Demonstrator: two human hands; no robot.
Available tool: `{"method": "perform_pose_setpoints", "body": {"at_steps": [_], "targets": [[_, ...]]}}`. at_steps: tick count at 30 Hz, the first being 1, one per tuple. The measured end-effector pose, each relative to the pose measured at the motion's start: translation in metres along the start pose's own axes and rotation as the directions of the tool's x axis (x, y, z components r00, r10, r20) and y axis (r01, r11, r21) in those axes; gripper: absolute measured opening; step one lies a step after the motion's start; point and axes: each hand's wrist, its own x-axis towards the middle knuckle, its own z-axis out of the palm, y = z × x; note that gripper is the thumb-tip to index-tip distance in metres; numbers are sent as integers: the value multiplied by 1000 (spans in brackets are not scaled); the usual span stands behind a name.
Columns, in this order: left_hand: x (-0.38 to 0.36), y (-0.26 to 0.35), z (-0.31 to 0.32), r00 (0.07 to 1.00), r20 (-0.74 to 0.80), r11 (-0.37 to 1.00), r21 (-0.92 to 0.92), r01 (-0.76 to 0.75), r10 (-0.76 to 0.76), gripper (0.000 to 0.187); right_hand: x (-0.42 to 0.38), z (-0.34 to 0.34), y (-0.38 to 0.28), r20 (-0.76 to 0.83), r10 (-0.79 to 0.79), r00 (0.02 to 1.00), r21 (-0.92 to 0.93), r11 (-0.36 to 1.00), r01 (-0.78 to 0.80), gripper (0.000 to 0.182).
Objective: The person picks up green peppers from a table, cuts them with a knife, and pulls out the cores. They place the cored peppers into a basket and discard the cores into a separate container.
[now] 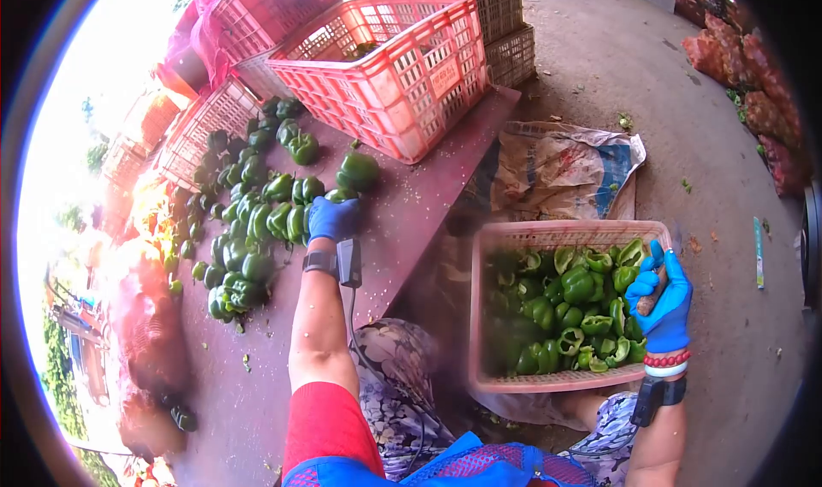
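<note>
My left hand, in a blue glove, reaches over the purplish table to the pile of whole green bell peppers. Its fingers curl down onto a green bell pepper at the pile's right side, partly hidden by the glove. A larger bell pepper lies just beyond. Also gloved in blue, my right hand is closed around the brown wooden handle of a knife, whose blade hardly shows. That hand is over the right edge of a pink crate holding cut and hollowed green peppers.
A pink-red crate stands on the table's far end, with more crates stacked behind it. A crumpled sack lies beyond the pepper crate. Full mesh sacks line the table's left side; others rest at the far right.
</note>
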Motion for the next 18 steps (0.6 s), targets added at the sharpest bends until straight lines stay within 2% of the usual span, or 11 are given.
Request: {"method": "perform_pose_setpoints", "body": {"at_steps": [3, 6, 7, 10, 11, 12, 13, 14, 16, 17, 18], "targets": [[8, -20, 37, 905, -358, 966, -28, -256, 229, 68, -2, 20, 17, -15, 15, 1000, -35, 999, -16, 28], [-19, -3, 23, 973, -120, 938, -266, -223, 197, 65, 5, 24, 37, 10, 63, 998, -69, 996, -62, 26], [-11, -10, 31, 987, 26, 901, -414, -132, 156, 55, 7, 22, 45, 82, 86, 993, -135, 988, -75, 24], [-87, 48, -3, 879, 297, 532, -845, 60, 372, 50, 2, 36, 77, 198, 136, 971, -384, 922, -51, 27], [-103, 62, 3, 829, 283, 577, -815, -57, 482, 49, -2, 47, 81, 161, 249, 955, -439, 885, -157, 36], [-122, 78, 9, 761, 274, 596, -783, -178, 588, 48, -3, 52, 88, 255, 308, 916, -451, 876, -169, 46], [-160, 108, -5, 738, 248, 719, -548, -427, 627, 45, -2, 53, 98, 289, 361, 886, -422, 879, -221, 52], [-190, 125, 2, 654, 201, 667, -422, -614, 730, 48, -7, 61, 104, 266, 351, 898, -444, 871, -209, 46], [-231, 150, 18, 282, -48, 257, -292, -921, 958, 51, -13, 74, 109, 130, 360, 924, -481, 838, -259, 38], [-250, 159, 20, 239, -46, 203, -391, -898, 970, 54, -5, 60, 112, 173, 376, 910, -420, 864, -277, 39], [-260, 166, 21, 174, -87, 129, -376, -918, 981, 61, 1, 50, 111, 228, 389, 892, -362, 885, -293, 40]]}}
